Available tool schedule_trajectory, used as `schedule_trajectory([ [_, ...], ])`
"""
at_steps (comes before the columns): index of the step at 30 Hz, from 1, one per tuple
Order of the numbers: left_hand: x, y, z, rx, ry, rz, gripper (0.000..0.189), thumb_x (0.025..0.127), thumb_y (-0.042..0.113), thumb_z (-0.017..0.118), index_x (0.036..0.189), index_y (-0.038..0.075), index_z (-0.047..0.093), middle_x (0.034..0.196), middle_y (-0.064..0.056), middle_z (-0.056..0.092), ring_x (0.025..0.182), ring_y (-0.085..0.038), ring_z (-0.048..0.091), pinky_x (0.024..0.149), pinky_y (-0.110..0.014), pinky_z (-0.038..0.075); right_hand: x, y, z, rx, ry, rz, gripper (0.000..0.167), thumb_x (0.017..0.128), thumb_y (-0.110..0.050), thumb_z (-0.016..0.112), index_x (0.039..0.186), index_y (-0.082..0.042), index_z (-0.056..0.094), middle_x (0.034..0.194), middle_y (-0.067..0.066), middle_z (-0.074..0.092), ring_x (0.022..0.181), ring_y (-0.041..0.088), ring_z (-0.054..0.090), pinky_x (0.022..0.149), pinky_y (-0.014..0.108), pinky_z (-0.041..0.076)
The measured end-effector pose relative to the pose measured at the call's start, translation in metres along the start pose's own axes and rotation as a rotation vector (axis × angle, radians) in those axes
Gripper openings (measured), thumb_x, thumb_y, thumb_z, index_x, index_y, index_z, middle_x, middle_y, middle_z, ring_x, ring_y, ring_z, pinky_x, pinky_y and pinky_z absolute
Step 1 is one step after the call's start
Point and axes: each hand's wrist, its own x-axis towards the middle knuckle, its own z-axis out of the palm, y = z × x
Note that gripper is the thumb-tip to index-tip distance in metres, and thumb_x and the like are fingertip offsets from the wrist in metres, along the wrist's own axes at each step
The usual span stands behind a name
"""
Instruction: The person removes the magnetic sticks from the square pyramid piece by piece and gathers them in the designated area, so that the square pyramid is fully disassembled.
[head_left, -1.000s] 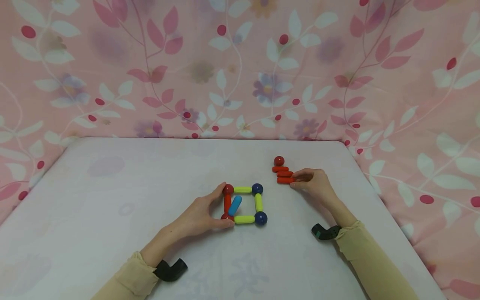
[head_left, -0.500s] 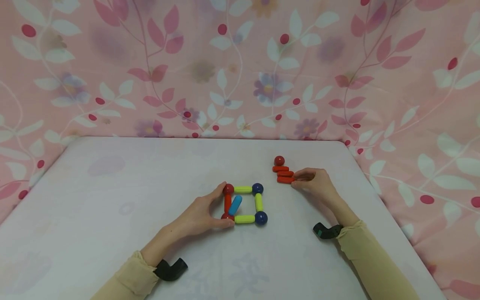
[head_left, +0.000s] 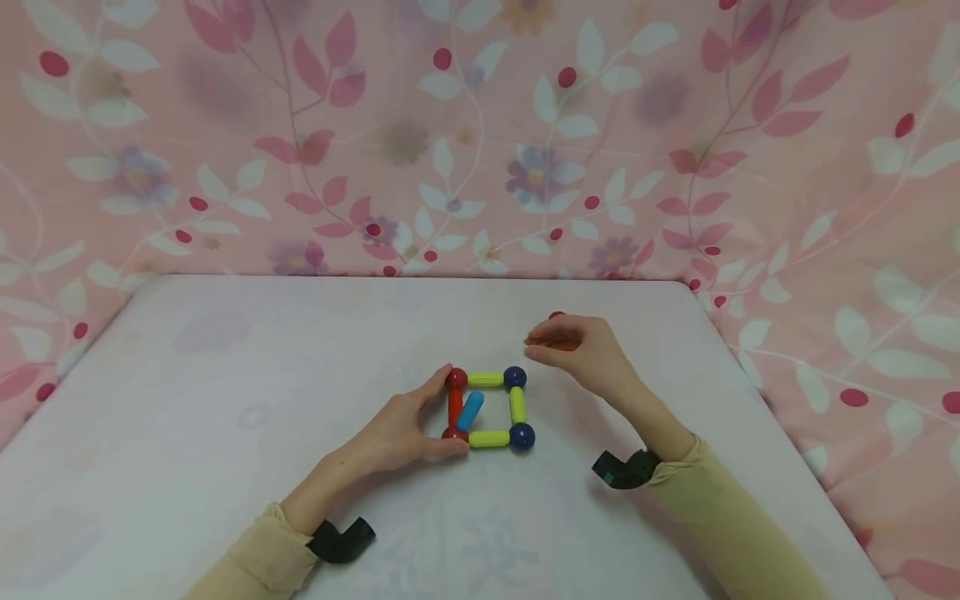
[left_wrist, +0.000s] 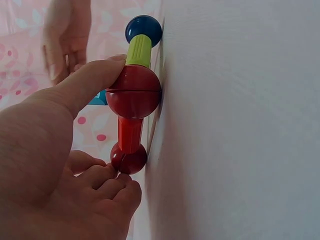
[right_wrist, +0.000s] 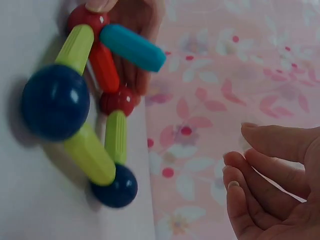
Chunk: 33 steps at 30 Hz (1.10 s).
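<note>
Flat pale worktop (head_left: 217, 392). R hand (head_left: 592, 354) loosely curved, narrow thumb gap; L hand (head_left: 397, 432) pinches sq. frame (head_left: 487, 379), approx. mid-worktop. Ridged lime rods (head_left: 489, 438), 1 red rod (head_left: 455, 407); faceted lt-blue rod (head_left: 470, 411) tilts up. Loose red rods (head_left: 566, 347) mostly hidden behind R hand. Corners: glossy red balls (left_wrist: 134, 92), navy balls (head_left: 522, 437).

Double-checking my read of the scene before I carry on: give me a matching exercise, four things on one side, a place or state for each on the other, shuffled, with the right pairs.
1. Blue rod
2. Left hand
3. Right hand
4. Dark blue balls

A. Touching two red balls
B. At the ends of yellow-green rods
C. Tilted, one end at a red ball
D. Rightmost of these in the head view

Pairs: 1-C, 2-A, 3-D, 4-B
</note>
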Motion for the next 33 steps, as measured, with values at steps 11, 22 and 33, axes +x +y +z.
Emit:
schedule_trajectory([
  [11, -0.001, -0.003, -0.001, -0.017, 0.005, 0.030, 0.108, 0.077, 0.049, 0.083, 0.161, 0.018, 0.022, 0.162, -0.001, 0.032, 0.151, -0.025, 0.028, 0.117, -0.055, 0.032, -0.001, -0.005, 0.048, -0.009, -0.211, -0.108, 0.026, 0.086, -0.022, 0.080, 0.109, -0.012, 0.073, 0.098, -0.003, 0.073, 0.088, 0.011, 0.067, 0.085, 0.039, 0.057],
  [22, -0.002, -0.002, -0.001, -0.038, 0.002, 0.053, 0.108, 0.078, 0.048, 0.083, 0.161, 0.017, 0.021, 0.163, -0.001, 0.031, 0.151, -0.025, 0.026, 0.118, -0.055, 0.031, -0.006, -0.001, 0.069, 0.044, -0.328, -0.128, 0.033, 0.085, -0.021, 0.081, 0.115, -0.010, 0.073, 0.102, -0.003, 0.074, 0.089, 0.010, 0.067, 0.086, 0.037, 0.058],
  [33, -0.001, -0.003, 0.000, -0.030, 0.001, 0.057, 0.108, 0.078, 0.049, 0.083, 0.160, 0.016, 0.022, 0.163, -0.002, 0.031, 0.151, -0.025, 0.026, 0.118, -0.055, 0.031, -0.007, 0.000, 0.069, 0.044, -0.327, -0.131, 0.030, 0.084, -0.022, 0.082, 0.110, -0.009, 0.074, 0.099, -0.001, 0.074, 0.088, 0.011, 0.067, 0.086, 0.035, 0.058],
])
